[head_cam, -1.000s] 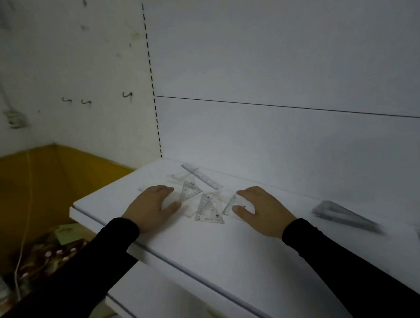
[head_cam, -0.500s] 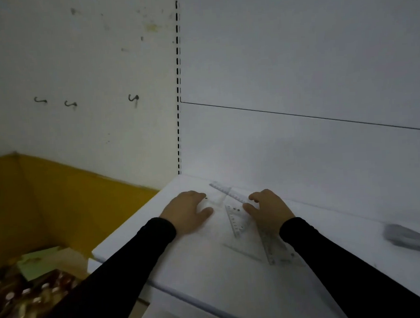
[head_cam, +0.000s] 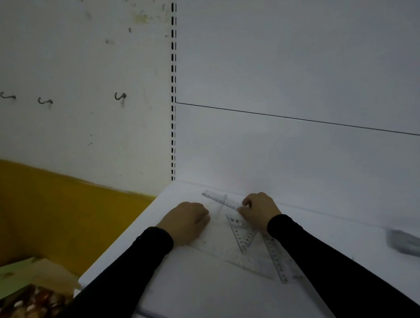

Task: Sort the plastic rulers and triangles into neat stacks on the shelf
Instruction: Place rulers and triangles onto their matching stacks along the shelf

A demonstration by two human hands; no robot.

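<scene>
The plastic rulers and triangles lie scattered on the white shelf (head_cam: 212, 294) near its back left corner, a large clear triangle (head_cam: 237, 255) under the left hand (head_cam: 187, 221), whose fingers curl down on it, a long ruler (head_cam: 279, 260), a small triangle (head_cam: 243, 233), and the right hand (head_cam: 260, 208) pinching a back ruler (head_cam: 219, 199).

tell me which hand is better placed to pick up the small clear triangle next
Right, probably. The right hand sits against the small triangle's top corner, while the left hand rests apart from it.
</scene>
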